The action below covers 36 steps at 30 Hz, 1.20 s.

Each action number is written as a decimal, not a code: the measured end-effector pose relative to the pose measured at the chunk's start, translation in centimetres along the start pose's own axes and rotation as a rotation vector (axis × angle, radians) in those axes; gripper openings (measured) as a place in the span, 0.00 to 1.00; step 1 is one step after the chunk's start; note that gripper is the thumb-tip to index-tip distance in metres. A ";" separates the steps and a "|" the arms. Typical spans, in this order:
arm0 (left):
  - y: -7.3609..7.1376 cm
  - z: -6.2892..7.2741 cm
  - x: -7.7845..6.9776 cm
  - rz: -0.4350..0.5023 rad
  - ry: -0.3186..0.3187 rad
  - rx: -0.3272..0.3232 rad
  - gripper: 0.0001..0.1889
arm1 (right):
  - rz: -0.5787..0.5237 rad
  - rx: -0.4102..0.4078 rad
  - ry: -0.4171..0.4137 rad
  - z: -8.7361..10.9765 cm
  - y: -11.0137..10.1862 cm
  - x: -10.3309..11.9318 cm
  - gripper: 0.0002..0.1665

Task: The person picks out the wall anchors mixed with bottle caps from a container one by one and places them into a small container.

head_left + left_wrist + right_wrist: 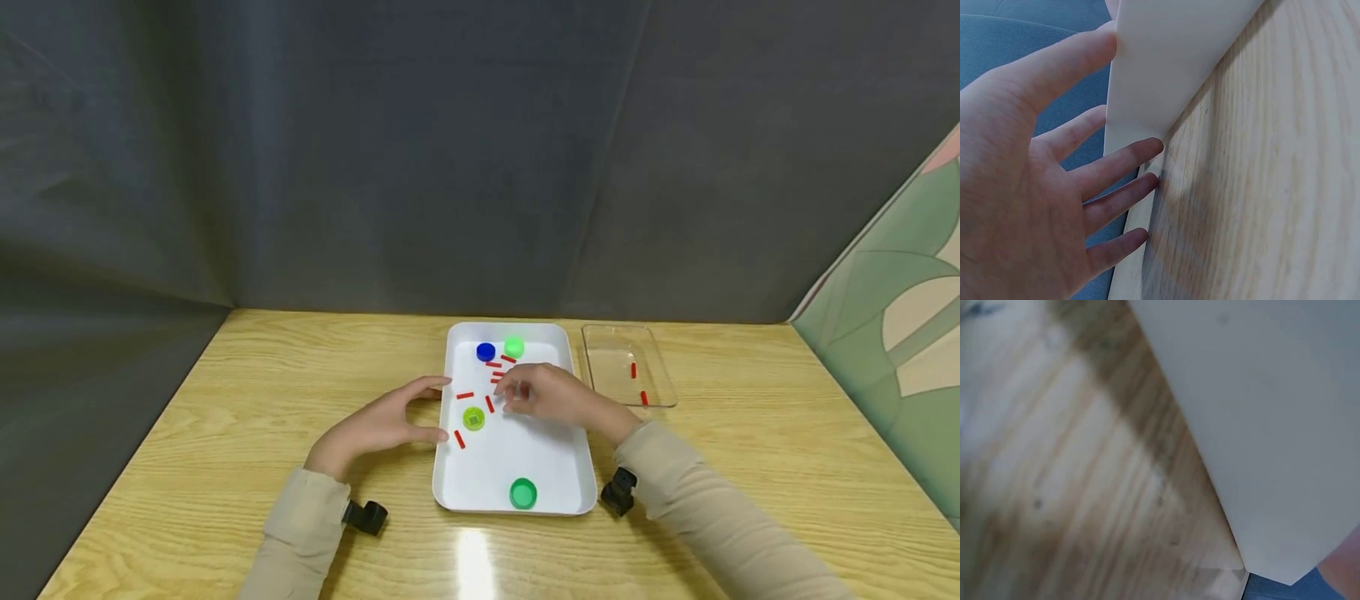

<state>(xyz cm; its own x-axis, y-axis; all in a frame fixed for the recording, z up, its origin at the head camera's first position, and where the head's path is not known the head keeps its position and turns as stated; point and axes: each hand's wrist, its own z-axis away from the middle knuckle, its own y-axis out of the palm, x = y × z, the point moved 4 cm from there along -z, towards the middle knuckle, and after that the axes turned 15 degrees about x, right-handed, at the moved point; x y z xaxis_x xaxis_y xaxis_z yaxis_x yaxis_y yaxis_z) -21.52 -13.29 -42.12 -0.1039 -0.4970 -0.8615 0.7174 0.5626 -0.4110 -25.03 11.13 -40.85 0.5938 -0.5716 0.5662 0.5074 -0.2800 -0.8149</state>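
A white tray lies on the wooden table. My left hand is at its left wall, thumb and fingers spread; in the left wrist view the thumb touches the rim and the other fingers are loosely straight. Over the tray's middle, my right hand has bent fingers, with thumb and fingertips apart beside the small red sticks. A dark reddish patch shows between its fingers, too small to identify. In the tray are a blue cap, a light green cap, a yellow-green cap and a green cap.
To the right of the tray stands a clear plastic box with two red sticks in it. A dark curtain hangs behind the table. A patterned cloth covers the right side.
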 end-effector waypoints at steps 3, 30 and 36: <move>0.0 0.0 0.0 -0.003 0.005 0.000 0.41 | 0.014 -0.006 0.016 -0.1 0.1 0.1 0.11; 0.3 0.3 0.1 -0.021 0.015 0.018 0.41 | 0.109 0.004 0.013 -1.1 1.9 0.9 0.12; 0.1 0.0 0.0 -0.022 0.024 0.015 0.41 | 0.139 -0.008 0.007 -1.3 1.6 0.9 0.12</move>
<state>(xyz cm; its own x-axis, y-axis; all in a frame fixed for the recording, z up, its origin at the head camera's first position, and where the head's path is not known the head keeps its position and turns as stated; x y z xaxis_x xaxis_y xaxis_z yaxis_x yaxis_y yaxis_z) -21.44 -13.26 -42.18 -0.1358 -0.4928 -0.8595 0.7252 0.5417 -0.4251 -24.50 9.23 -41.82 0.6537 -0.6105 0.4472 0.4156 -0.2043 -0.8863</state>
